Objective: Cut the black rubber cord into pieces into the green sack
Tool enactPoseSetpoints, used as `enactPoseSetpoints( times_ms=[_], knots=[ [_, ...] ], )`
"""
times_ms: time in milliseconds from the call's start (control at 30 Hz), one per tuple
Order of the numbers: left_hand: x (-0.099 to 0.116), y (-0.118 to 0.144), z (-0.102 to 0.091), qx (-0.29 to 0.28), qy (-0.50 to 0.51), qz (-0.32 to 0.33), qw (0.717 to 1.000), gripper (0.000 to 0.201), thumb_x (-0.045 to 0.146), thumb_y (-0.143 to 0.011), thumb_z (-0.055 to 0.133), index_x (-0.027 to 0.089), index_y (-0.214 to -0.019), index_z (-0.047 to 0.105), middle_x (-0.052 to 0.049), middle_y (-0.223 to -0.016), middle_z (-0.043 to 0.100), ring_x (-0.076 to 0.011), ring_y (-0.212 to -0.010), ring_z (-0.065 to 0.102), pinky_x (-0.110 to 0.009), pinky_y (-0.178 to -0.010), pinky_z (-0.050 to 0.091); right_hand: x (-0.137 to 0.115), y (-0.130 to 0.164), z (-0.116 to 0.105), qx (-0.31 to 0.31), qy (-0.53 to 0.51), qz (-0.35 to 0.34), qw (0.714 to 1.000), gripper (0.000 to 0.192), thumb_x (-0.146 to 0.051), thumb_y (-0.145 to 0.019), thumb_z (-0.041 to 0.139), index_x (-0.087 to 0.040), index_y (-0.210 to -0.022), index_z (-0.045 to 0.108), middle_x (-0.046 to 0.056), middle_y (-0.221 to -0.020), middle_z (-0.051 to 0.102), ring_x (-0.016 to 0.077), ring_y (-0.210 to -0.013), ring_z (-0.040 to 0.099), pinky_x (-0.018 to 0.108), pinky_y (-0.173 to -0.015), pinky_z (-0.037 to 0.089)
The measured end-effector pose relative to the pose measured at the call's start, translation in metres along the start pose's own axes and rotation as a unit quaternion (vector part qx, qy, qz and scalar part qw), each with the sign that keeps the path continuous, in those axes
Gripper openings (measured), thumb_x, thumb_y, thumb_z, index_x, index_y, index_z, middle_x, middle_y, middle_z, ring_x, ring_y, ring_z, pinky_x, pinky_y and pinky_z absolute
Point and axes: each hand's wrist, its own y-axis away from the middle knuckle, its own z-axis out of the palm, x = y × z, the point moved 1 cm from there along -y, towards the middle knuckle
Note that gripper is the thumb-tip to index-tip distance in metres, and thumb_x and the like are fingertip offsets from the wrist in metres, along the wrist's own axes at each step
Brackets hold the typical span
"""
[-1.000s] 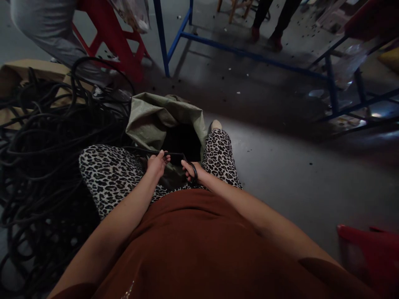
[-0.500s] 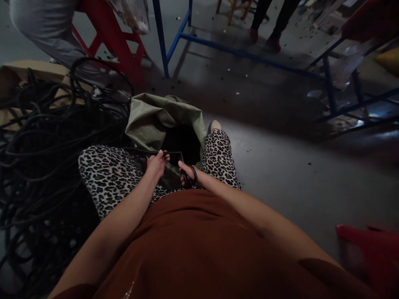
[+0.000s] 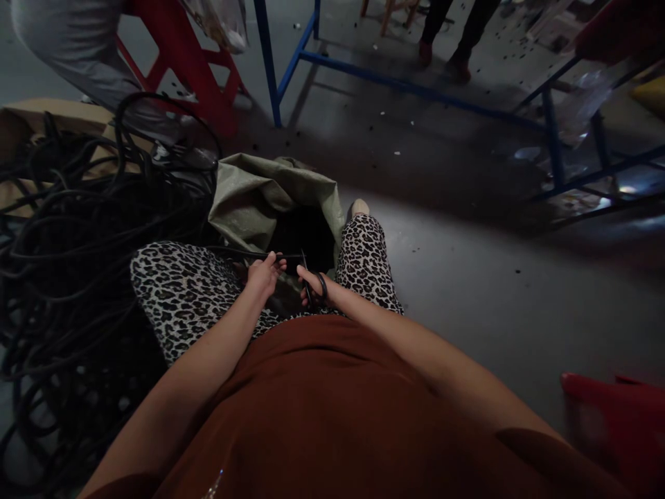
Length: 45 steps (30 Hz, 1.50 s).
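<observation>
**Fingers on cable and scissors over the sack**

Fingers of the left hand are curled and pinching a thin black cable, which runs from that hand out to the left, across the leopard-print knee. Right hand fingers go through the loop handles of black scissors, w/ the blades pointing up, just right of the cable end; too dark to tell if the blades are apart or closed on the cable. Both hands sit right above the dark mouth of the green sack, which stands between the knees.

Progress, as a judgement: cable is gripped and lined up at the blades, so this looks like one cut in a long run. Can't see how much is already in the sack, its inside is black. Left of the sack a big tangle of black cable lies heaped on the floor, partly over brown cardboard, so plenty appears left.

Beyond the sack: red frame, blue frame, and other people's legs at top left and top centre. Far right of the sack, by the near edge, a red stool.
</observation>
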Motion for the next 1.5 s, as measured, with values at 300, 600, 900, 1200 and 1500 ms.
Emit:
enactPoseSetpoints(
  times_ms=[300,600,900,1200,1500],
  knots=[
    [-0.001,0.001,-0.001,-0.011,-0.026,-0.004,1.000,0.008,0.011,-0.080,0.058,0.012,-0.078,0.050,-0.005,-0.073,0.064,-0.0105,-0.055,0.061,-0.025,-0.055,0.049,0.005,-0.008,-0.003,0.001,0.008,0.004,1.000,0.053,-0.061,-0.091,0.038,-0.011,-0.104,0.052,0.001,-0.052,0.056,0.0122,-0.034,0.053,0.015,-0.030,0.033],
    [0.001,0.003,0.000,-0.026,-0.043,0.002,0.999,0.005,0.009,-0.081,0.056,0.011,-0.079,0.051,-0.004,-0.073,0.064,-0.0098,-0.056,0.060,-0.024,-0.056,0.049,0.001,-0.001,-0.004,0.032,0.008,-0.036,0.999,0.044,-0.054,-0.093,0.042,-0.011,-0.091,0.055,-0.003,-0.046,0.050,0.0092,-0.032,0.047,0.017,-0.032,0.038],
    [-0.004,0.002,-0.001,-0.033,-0.027,-0.003,0.999,0.004,0.009,-0.080,0.056,0.011,-0.079,0.052,-0.005,-0.074,0.064,-0.0109,-0.056,0.061,-0.025,-0.056,0.049,0.004,-0.008,-0.006,0.073,0.044,-0.077,0.993,0.037,-0.045,-0.094,0.047,-0.012,-0.077,0.054,-0.005,-0.042,0.045,0.0074,-0.027,0.042,0.016,-0.028,0.031],
    [-0.007,-0.004,-0.004,-0.039,-0.026,-0.003,0.999,0.008,0.008,-0.080,0.056,0.012,-0.078,0.050,-0.005,-0.075,0.065,-0.0115,-0.058,0.062,-0.026,-0.057,0.050,0.004,-0.010,-0.008,0.088,0.073,-0.074,0.991,0.033,-0.038,-0.094,0.049,-0.013,-0.072,0.054,-0.006,-0.040,0.043,0.0075,-0.027,0.040,0.017,-0.029,0.030],
    [-0.005,-0.006,-0.005,-0.033,-0.026,0.007,0.999,0.009,0.010,-0.079,0.058,0.013,-0.079,0.049,-0.005,-0.075,0.064,-0.0115,-0.059,0.062,-0.026,-0.059,0.050,0.006,-0.012,-0.010,0.093,0.097,-0.074,0.988,0.037,-0.040,-0.092,0.051,-0.013,-0.068,0.054,-0.005,-0.041,0.044,0.0071,-0.026,0.041,0.017,-0.028,0.029]
  ],
)
